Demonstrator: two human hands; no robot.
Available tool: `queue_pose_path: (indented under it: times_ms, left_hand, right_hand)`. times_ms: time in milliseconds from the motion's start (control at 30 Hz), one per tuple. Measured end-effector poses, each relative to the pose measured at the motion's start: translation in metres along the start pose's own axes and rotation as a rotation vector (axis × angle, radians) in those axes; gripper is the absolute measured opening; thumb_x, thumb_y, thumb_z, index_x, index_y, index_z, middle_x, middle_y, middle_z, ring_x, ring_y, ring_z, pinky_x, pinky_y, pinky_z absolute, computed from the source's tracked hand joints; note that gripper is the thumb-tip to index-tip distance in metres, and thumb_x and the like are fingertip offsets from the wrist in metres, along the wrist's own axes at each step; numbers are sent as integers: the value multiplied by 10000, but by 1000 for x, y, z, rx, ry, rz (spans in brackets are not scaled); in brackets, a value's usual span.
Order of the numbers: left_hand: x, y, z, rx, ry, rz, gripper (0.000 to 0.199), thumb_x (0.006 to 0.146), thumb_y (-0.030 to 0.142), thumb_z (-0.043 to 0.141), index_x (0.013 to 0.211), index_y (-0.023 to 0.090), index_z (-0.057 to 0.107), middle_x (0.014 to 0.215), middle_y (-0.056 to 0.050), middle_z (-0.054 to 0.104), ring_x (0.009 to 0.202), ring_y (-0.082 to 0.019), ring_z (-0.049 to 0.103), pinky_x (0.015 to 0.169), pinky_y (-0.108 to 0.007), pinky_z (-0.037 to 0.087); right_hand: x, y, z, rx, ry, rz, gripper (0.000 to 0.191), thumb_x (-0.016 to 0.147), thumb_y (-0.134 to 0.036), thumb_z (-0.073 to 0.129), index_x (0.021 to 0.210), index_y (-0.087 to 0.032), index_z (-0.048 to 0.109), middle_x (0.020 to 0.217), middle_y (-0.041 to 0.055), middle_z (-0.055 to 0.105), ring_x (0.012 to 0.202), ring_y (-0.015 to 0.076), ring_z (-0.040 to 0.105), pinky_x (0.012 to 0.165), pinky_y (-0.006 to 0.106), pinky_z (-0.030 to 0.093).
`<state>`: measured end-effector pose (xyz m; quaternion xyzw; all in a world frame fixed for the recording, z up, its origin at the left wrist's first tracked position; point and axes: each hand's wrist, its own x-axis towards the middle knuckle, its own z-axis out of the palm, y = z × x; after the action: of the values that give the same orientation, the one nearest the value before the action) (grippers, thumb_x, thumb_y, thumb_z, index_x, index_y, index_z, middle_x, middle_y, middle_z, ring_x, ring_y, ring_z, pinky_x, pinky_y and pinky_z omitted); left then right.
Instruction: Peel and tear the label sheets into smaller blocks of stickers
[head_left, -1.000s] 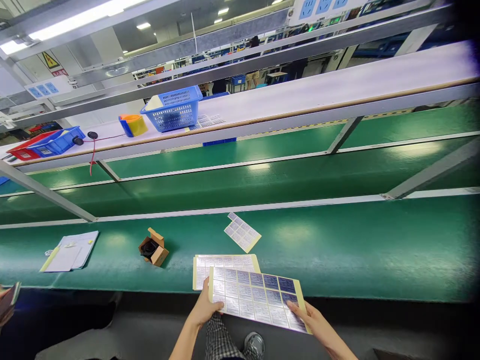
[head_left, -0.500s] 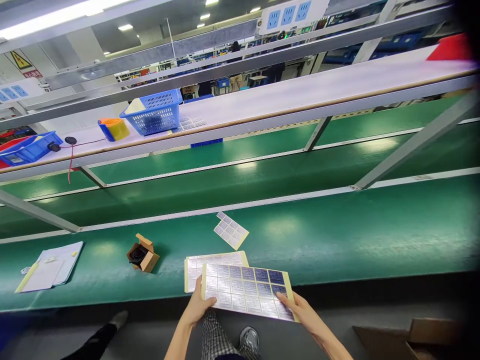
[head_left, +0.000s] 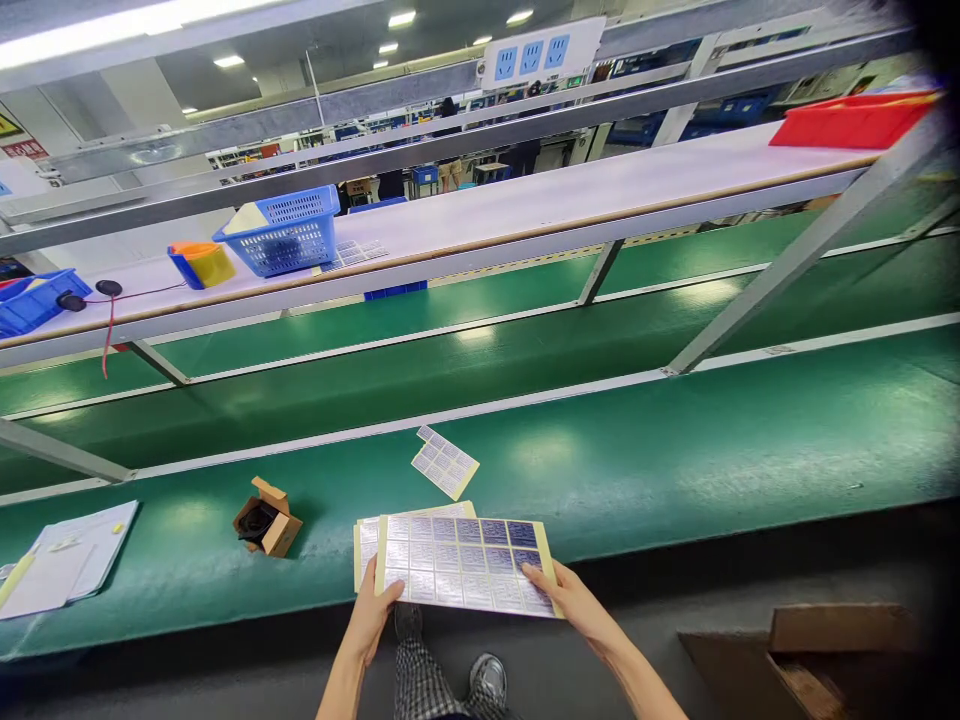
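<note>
Between my two hands is a sheet of silver labels with a pale yellow backing, held tilted over the bench's front edge. My left hand grips its left end, thumb on top. At the right end, my right hand pinches the sheet with the thumb on the face. Partly hidden behind it, more label sheets lie on the green bench. A smaller, partly used label sheet rests farther back.
An open small cardboard box with something black inside stands on the green bench. Papers lie at left. The raised shelf holds a blue basket and a red bin. A large carton sits on the floor at right.
The view has shifted right, so the bench things appear farther left and the red bin shows more fully. The held sheet has risen slightly and covers more of the sheets behind it.
</note>
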<state>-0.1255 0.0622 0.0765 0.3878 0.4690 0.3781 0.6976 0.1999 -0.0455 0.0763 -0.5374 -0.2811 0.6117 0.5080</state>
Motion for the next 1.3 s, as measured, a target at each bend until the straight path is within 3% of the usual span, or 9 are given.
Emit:
queue_pose_path:
  times_ms: [500, 733, 1033, 1167, 1300]
  left_hand:
    - [-1, 16, 3, -39, 44, 29, 727, 587, 352, 889, 1231, 154, 618, 1266, -171, 657, 1228, -367, 571, 1116, -511, 375]
    - [-1, 23, 4, -45, 66, 33, 737, 580, 362, 890, 1245, 183, 628, 1298, -151, 645, 1260, -366, 551, 1125, -510, 373]
    - [-8, 36, 1, -3, -46, 40, 666, 697, 376, 833, 1295, 184, 610, 1326, -146, 629, 1280, -342, 539, 1143, -491, 360]
    - [-16, 21, -5, 15, -29, 21, 677, 677, 413, 842, 1278, 189, 628, 1311, -148, 639, 1271, -349, 545, 1130, -492, 373]
    - [-31, -23, -23, 78, -46, 7, 681, 625, 474, 862, 1210, 180, 672, 1275, -156, 659, 1254, -355, 555, 1124, -471, 372]
  right_hand:
    - [3, -16, 13, 23, -44, -52, 683, 681, -695, 731, 1094, -152, 707, 1059, 126, 748, 1006, 333, 679, 971, 478, 501]
    - [9, -20, 16, 31, -42, -73, 698, 675, -716, 723, 1095, -159, 712, 1095, 127, 740, 1031, 344, 668, 989, 513, 486]
    - [17, -14, 12, 17, -73, -64, 678, 742, -714, 666, 1125, -155, 693, 1076, 121, 744, 995, 314, 684, 950, 457, 512]
    - [16, 2, 6, -18, -103, -23, 688, 722, -733, 665, 1104, -162, 704, 1049, 116, 748, 952, 308, 694, 922, 444, 526]
    - [2, 29, 0, -83, -132, 47, 703, 663, -776, 668, 1006, -168, 744, 975, 108, 755, 904, 315, 694, 884, 436, 534]
